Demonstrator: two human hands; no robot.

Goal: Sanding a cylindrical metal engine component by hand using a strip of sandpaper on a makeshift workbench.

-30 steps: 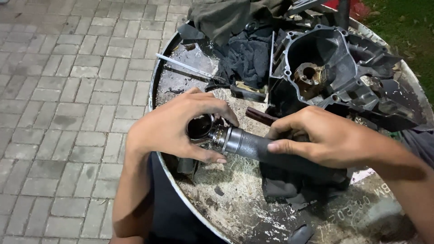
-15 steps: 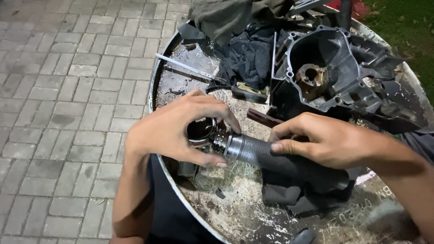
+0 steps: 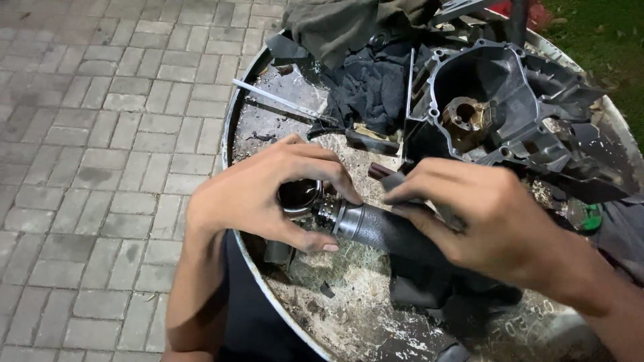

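Dirty drum top [image 3: 376, 315]: left hand [image 3: 261, 194] pinching metal ring [image 3: 298, 198]; right hand [image 3: 490, 221] gripping grey cylinder [image 3: 382, 228].

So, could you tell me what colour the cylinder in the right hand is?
Dark grey cylinder, right hand; head view.

Right hand [image 3: 496, 221] covers most of the dark cylinder [image 3: 382, 228]; its far end is hidden. Left hand [image 3: 261, 194] hides pt of the metal ring [image 3: 298, 196]. Engine casing [image 3: 510, 100] cut off at top edge; drum top [image 3: 349, 302] cut off bottom & right.
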